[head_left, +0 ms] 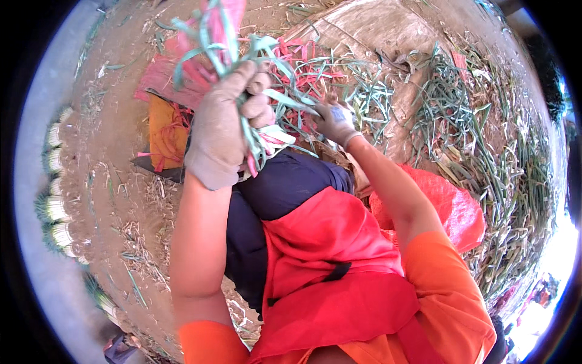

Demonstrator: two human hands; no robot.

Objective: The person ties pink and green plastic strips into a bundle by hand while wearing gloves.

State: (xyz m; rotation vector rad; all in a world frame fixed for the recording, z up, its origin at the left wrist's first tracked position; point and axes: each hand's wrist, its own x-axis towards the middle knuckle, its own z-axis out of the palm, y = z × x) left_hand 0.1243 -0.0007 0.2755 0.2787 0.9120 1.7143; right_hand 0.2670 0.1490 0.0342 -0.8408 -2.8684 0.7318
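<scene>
The left hand is gripping a bunch of green and pink strips, its long axis running from loose tails by the dark trousers outward, away from the body. One green strip is slanting rightward to the right hand, whose fingers are pinching it.

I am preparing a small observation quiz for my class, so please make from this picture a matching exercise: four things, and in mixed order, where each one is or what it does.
Things:
1. left hand in a pale fabric glove
2. bundles with white stems and green tops
3. shiny red plastic sack
4. red fabric apron

Places or states:
A. just right of the bare right forearm
B. worn over dark trousers
C. gripping long green strips
D. in a row along the picture's left side

Pairs: 1-C, 2-D, 3-A, 4-B
</scene>
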